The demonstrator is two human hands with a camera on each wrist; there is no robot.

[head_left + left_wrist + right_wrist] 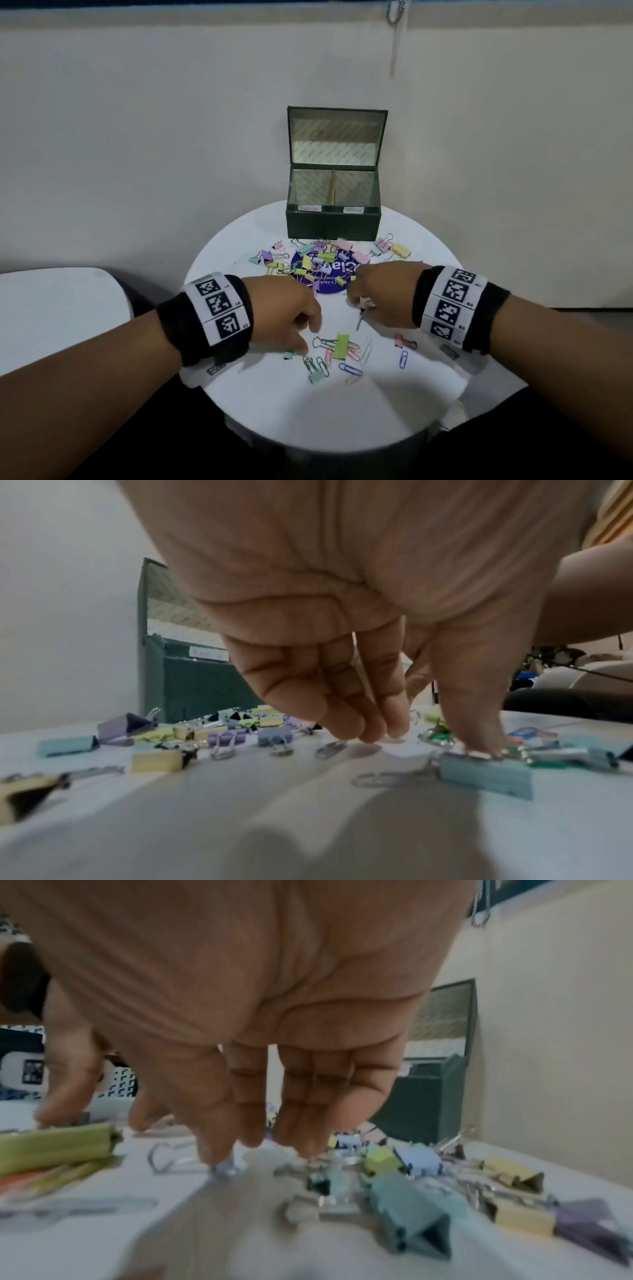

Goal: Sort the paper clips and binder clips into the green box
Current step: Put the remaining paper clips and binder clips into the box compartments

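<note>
The green box [334, 224] stands open at the back of the round white table [342, 418], with two labelled compartments. In front of it lies a pile of pastel binder clips [318, 263]. Nearer me are loose paper clips [350, 369] and a lime binder clip [341, 346]. My left hand [306, 339] points down at the table; its thumb tip rests on a light blue binder clip [486, 772], with the fingers apart from it. My right hand [359, 303] pinches a small paper clip [224, 1168] at thumb and forefinger tips, just above the table.
A purple round disc [330, 286] lies under part of the pile. A pink binder clip [400, 341] and a blue paper clip [403, 358] lie right of the near cluster. A second white surface [51, 308] is at the left. The wall rises just behind the box.
</note>
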